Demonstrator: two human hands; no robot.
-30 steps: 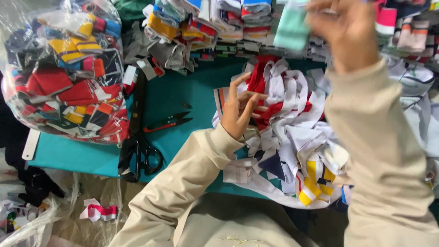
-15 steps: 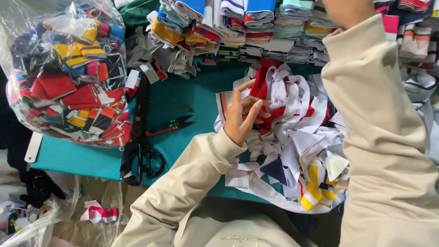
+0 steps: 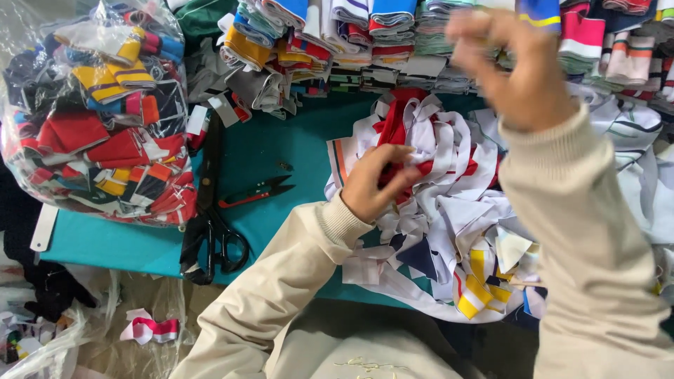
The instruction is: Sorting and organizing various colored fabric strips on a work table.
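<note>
Two hands busy: I see right hand, raised earlier, now lower, fingers pinched, empty; left hand clamped on collar strips atop counter.

Bare table lies open between bag and strip heap — only shears and snips intrude.

Tangled white-red fabric strips on teal table
</note>
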